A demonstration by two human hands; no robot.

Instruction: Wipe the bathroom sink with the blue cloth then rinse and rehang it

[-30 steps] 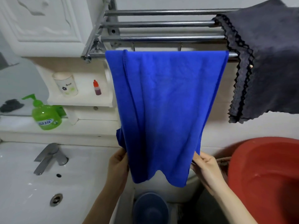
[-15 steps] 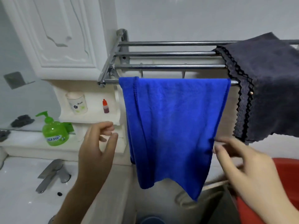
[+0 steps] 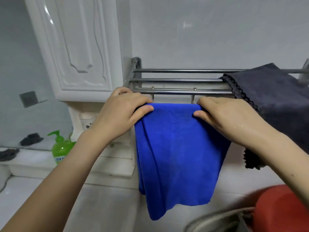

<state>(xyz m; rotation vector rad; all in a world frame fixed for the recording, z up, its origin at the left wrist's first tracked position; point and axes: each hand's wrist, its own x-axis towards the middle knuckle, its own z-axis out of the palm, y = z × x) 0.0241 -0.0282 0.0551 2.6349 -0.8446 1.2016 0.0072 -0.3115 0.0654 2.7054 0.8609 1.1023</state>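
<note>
Along the near edge of the wall-mounted steel towel rack (image 3: 180,80) hangs the bright blue microfibre cloth (image 3: 177,148), draped over its top fold and falling in soft vertical pleats in front of the white counter (image 3: 100,206). The bar that carries it is hidden under the cloth and the hands. Its lower hem runs on a slant, dipping lowest toward the left.

Both hands hold the cloth at the fold. The left hand (image 3: 120,114) is on the top left corner, fingers curled over the far side and thumb pressed on the near face, pinching the fabric between them. The right hand (image 3: 229,118) grips the top right corner the same way, thumb on the front, fingers wrapped over the top. A few water drops sit on the right wrist.

Just right of the blue cloth, and touching the right forearm, a dark grey towel with a scalloped edge (image 3: 275,101) lies across the rack's bars and hangs down. Far left, a raised-panel white cabinet door (image 3: 73,47) is fixed above a ledge on which a green pump soap bottle (image 3: 61,148) stands upright. A round red plastic basin (image 3: 280,208) fills the near right corner, well below the cloth.
</note>
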